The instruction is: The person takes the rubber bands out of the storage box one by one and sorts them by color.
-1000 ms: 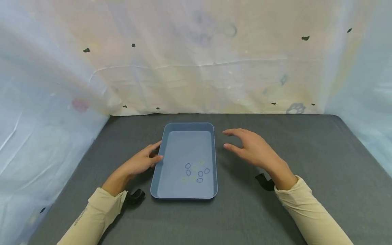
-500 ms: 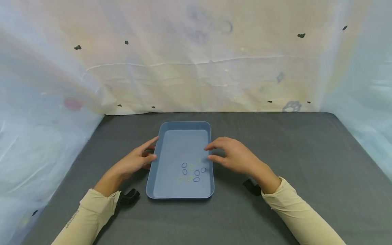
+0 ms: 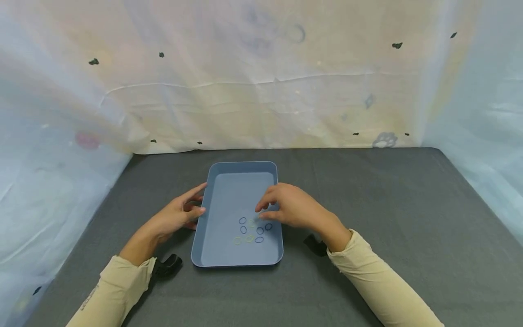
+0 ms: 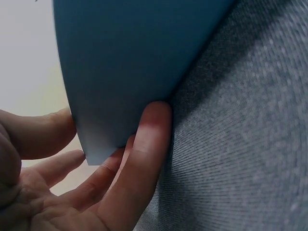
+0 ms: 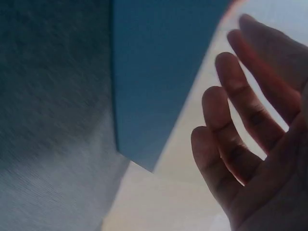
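Note:
A shallow blue-grey tray (image 3: 229, 200) lies on the dark cloth. In its near half are several thin small loops like rubber bands, some dark blue (image 3: 259, 237), others pale yellow-green (image 3: 250, 239). My left hand (image 3: 173, 218) rests against the tray's left side, thumb at the rim and fingers spread along the outer wall (image 4: 110, 82). Over the right half of the tray hovers my right hand (image 3: 296, 206), its fingers loosely bent, thumb and fingertips apart with nothing between them. That hand hides part of the right rim and perhaps a loop.
Grey cloth (image 3: 367, 204) covers the table around the tray. A pale patterned curtain (image 3: 261, 113) hangs along the back edge, with bluish sheeting (image 3: 53, 181) at the sides. Black straps (image 3: 167, 265) sit at the wrists.
My right hand has moved left and slightly down, from beside the tray to above the loops. My left hand stays at the tray's left side. The whole view has shifted a little.

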A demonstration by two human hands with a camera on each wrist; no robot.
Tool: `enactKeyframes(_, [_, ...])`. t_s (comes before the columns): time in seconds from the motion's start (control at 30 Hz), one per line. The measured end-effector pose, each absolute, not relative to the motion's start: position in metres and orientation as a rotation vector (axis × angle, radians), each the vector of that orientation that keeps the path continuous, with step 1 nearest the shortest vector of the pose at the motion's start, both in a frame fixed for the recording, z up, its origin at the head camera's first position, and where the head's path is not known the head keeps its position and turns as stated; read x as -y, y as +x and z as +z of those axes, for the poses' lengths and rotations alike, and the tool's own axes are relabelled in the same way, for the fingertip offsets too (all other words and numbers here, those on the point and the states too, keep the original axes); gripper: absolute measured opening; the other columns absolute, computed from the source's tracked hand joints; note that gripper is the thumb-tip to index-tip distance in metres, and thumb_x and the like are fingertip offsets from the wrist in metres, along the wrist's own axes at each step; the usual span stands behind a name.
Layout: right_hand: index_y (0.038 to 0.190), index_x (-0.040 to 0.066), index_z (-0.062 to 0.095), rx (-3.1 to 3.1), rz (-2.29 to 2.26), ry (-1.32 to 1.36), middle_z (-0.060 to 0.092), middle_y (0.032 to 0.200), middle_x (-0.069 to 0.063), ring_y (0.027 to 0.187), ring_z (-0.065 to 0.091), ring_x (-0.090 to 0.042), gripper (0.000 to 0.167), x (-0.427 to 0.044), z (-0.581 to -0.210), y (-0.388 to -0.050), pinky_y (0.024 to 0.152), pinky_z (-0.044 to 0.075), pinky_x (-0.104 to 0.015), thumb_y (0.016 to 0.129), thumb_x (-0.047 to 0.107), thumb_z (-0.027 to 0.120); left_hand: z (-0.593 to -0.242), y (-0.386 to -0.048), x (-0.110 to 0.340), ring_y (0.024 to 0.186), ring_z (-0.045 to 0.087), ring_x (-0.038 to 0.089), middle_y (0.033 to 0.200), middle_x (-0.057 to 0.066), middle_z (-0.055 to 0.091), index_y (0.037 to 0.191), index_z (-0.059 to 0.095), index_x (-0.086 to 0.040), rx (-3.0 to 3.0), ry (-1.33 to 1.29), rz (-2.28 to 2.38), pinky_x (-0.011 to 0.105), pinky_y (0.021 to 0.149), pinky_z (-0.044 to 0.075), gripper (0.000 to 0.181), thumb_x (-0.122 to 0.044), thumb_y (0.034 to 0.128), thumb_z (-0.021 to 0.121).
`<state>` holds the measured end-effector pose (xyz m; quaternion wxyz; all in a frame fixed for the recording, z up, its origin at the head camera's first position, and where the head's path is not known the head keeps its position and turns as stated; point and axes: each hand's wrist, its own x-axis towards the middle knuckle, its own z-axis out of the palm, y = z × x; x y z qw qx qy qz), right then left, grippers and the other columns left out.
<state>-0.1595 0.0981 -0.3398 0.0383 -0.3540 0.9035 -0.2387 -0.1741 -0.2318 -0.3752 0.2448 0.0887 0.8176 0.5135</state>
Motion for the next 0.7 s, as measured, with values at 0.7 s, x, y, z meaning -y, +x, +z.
enactKeyframes(0.7, [0.081,0.024,0.081,-2.83,-0.42,-1.041,0.068,0.085,0.012,0.087,0.058,-0.013,0.006,-0.087,-0.362,-0.164,0.083,0.049,-0.032,0.078,0.023,0.086,-0.378,-0.172,0.232,0.131,0.045,0.043,0.16,0.025,0.018,0.161,0.012,-0.029,-2.205,0.215,1.453,0.043,0.073,0.058,0.076,-0.014,0.1016,0.058])
